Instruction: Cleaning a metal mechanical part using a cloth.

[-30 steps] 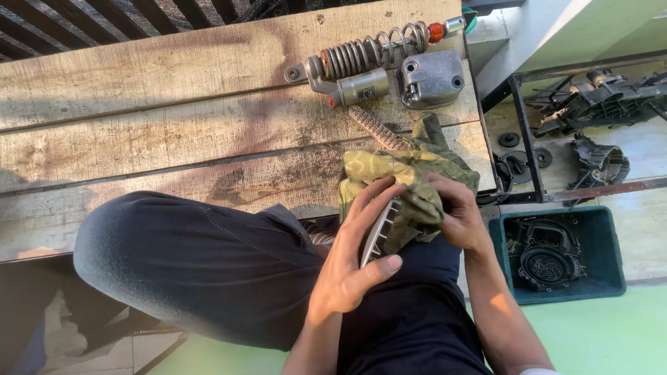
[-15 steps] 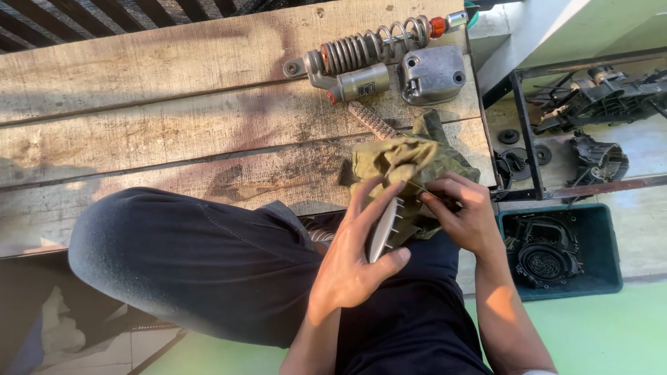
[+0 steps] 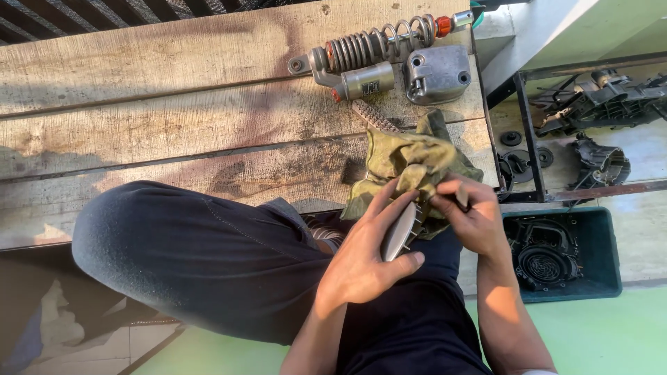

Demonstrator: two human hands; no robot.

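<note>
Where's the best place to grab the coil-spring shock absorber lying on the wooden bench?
Probably at the smooth grey canister beside the spring, coming from above with fingers across its width. The shock absorber lies flat on the bench, top exposed; the coils look less secure, and the metal cover crowds its right end.

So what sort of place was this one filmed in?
Probably a small motorcycle repair workshop. A coil-spring shock absorber and a grey metal engine cover lie on a rough plank bench, and a green crate of dark machine parts stands on the floor.
</note>
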